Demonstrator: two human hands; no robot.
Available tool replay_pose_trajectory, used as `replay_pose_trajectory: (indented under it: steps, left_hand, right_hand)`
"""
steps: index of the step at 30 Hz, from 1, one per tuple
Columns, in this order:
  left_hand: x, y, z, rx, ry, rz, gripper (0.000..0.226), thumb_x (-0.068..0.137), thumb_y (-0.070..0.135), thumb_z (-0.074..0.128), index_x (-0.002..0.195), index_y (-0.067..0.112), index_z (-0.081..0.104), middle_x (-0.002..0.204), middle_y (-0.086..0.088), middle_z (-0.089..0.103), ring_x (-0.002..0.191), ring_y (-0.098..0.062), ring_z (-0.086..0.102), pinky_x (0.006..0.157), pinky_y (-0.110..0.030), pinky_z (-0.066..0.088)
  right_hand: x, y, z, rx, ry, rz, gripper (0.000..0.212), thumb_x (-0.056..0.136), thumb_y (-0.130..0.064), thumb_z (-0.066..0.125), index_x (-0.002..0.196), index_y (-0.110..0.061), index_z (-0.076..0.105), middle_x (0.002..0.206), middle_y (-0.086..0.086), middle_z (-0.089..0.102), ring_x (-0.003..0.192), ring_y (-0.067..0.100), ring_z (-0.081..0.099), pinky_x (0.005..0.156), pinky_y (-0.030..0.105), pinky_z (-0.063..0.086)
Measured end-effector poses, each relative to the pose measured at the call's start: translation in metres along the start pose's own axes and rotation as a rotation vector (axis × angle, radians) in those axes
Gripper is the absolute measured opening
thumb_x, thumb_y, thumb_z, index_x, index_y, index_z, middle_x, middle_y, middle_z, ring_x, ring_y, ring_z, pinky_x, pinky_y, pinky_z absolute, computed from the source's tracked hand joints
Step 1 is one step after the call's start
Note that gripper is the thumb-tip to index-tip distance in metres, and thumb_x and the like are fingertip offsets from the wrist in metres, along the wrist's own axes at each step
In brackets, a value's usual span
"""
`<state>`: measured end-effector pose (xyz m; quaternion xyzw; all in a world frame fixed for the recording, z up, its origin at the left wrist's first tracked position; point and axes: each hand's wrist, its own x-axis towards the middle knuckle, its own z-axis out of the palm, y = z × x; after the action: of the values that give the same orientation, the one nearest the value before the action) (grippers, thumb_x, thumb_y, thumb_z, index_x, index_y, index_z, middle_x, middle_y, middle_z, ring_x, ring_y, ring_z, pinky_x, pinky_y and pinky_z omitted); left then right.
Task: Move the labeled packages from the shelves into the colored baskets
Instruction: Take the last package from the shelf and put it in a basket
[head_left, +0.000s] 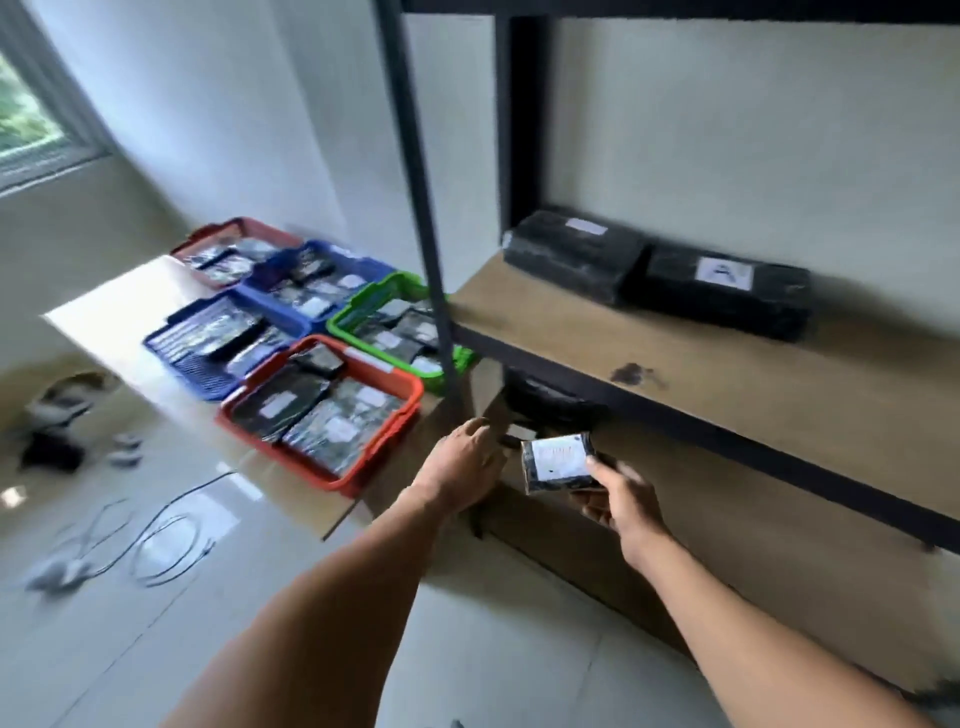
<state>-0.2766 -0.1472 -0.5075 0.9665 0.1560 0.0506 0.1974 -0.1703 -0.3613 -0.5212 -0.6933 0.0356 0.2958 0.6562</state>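
My right hand (621, 501) holds a small black package with a white label (558, 462) just in front of the lower shelf. My left hand (460, 462) rests against the shelf's dark upright post, holding nothing I can see. Two long black packages lie on the middle shelf board (675, 364): one at the back left (571, 254) and one with a white "A" label (722, 293). Another dark package (550, 402) sits under that board. On a low table to the left stand several baskets filled with packages: orange (400, 431), green (345, 319), two blue (171, 353) (374, 260) and a red one (208, 236).
The dark post (415, 208) of the metal rack stands between the baskets and the shelves. Cables (156, 540) and small items lie on the white tiled floor at the left. A window (31, 119) is at the upper left.
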Motion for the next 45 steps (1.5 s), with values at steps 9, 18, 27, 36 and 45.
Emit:
replay_pose_trajectory:
  steps: [9, 18, 27, 36, 45]
  left_hand:
    - [-0.054, -0.180, -0.128, 0.078, 0.240, -0.156, 0.031, 0.096, 0.039, 0.060, 0.111, 0.014, 0.072, 0.111, -0.007, 0.071, 0.106, -0.026, 0.065, 0.089, -0.034, 0.052]
    - [-0.090, -0.397, -0.246, 0.067, 0.218, -0.286, 0.029, 0.094, 0.033, 0.064, 0.114, 0.014, 0.071, 0.114, -0.009, 0.071, 0.108, -0.030, 0.064, 0.091, -0.034, 0.050]
    - [-0.035, -0.541, -0.311, 0.099, 0.086, -0.304, 0.037, 0.094, 0.032, 0.061, 0.129, 0.021, 0.063, 0.126, -0.003, 0.066, 0.113, -0.026, 0.062, 0.092, -0.033, 0.050]
    - [0.053, -0.623, -0.335, 0.161, -0.039, -0.260, 0.037, 0.095, 0.030, 0.058, 0.131, 0.020, 0.063, 0.129, -0.005, 0.064, 0.117, -0.028, 0.059, 0.097, -0.037, 0.048]
    - [0.127, -0.699, -0.345, 0.195, -0.129, -0.185, 0.035, 0.090, 0.036, 0.052, 0.111, 0.013, 0.068, 0.111, -0.008, 0.069, 0.105, -0.031, 0.064, 0.086, -0.039, 0.053]
  right_hand:
    - [0.006, -0.028, 0.202, -0.043, -0.217, -0.053, 0.023, 0.088, -0.029, 0.069, 0.109, -0.019, 0.072, 0.093, 0.009, 0.078, 0.081, 0.029, 0.074, 0.077, 0.041, 0.054]
    - [0.027, -0.043, 0.414, 0.084, -0.213, 0.065, 0.029, 0.092, -0.023, 0.057, 0.114, -0.006, 0.068, 0.097, 0.023, 0.073, 0.070, 0.030, 0.068, 0.061, 0.033, 0.055]
    - [0.053, -0.051, 0.559, 0.080, -0.329, 0.089, 0.026, 0.090, -0.009, 0.045, 0.106, -0.011, 0.065, 0.083, 0.018, 0.071, 0.071, 0.036, 0.067, 0.071, 0.046, 0.057]
    - [0.131, -0.080, 0.655, 0.012, -0.352, 0.141, 0.024, 0.083, -0.008, 0.054, 0.103, -0.017, 0.062, 0.083, 0.015, 0.067, 0.071, 0.031, 0.066, 0.058, 0.033, 0.054]
    - [0.167, -0.080, 0.709, -0.084, -0.346, 0.232, 0.026, 0.078, 0.008, 0.059, 0.099, -0.007, 0.055, 0.071, 0.016, 0.062, 0.060, 0.031, 0.064, 0.058, 0.039, 0.054]
